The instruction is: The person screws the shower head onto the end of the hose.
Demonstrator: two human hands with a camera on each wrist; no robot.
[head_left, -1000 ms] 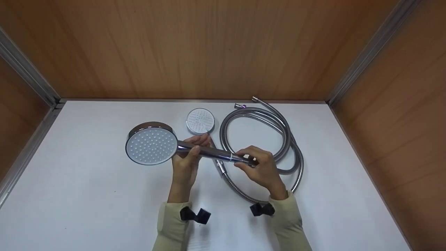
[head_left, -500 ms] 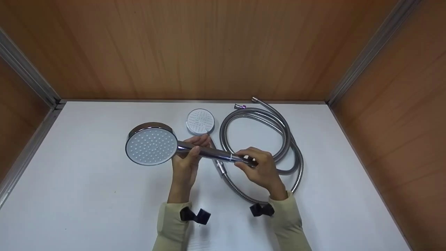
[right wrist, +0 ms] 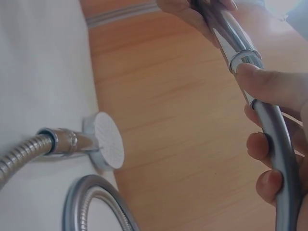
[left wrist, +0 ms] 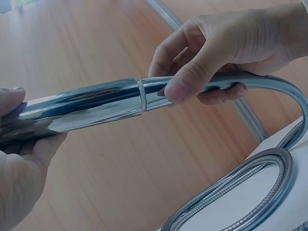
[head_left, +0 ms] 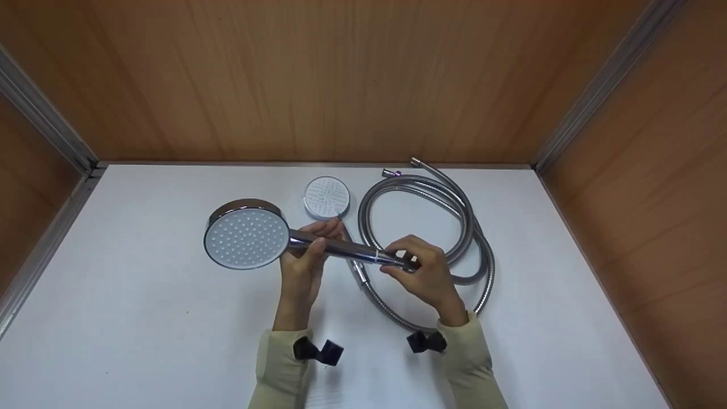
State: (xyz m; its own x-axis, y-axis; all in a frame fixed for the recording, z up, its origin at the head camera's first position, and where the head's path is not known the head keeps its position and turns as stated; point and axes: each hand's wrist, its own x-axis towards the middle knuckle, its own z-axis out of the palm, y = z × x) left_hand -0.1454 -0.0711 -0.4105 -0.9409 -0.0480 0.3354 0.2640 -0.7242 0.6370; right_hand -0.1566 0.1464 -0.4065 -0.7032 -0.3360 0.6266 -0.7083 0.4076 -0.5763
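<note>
A large chrome shower head (head_left: pixel 247 238) with a pale round nozzle face is held above the white table, its face towards the head camera. My left hand (head_left: pixel 301 272) grips its handle (head_left: pixel 349 250) just below the head, thumb on top. At the handle's lower end, my right hand (head_left: pixel 423 272) pinches the smooth chrome connector (left wrist: pixel 155 91) of a grey shower hose (left wrist: pixel 284 85). A narrow pale ring shows where connector and handle meet, the two nearly in line. In the right wrist view the thumb lies along the connector and several fingers curl round the hose.
Behind the hands a smaller shower head (head_left: pixel 326 197) lies on the table (head_left: pixel 142 318), joined to a ribbed metal hose (head_left: pixel 392 312). Coiled hose (head_left: pixel 364 218) lies to the right, loose ends near the back wooden wall (head_left: pixel 341 85). Wooden walls stand at both sides.
My right hand's fingers have shifted slightly on the connector. The left hand, the large shower head and the things on the table stay where they were.
</note>
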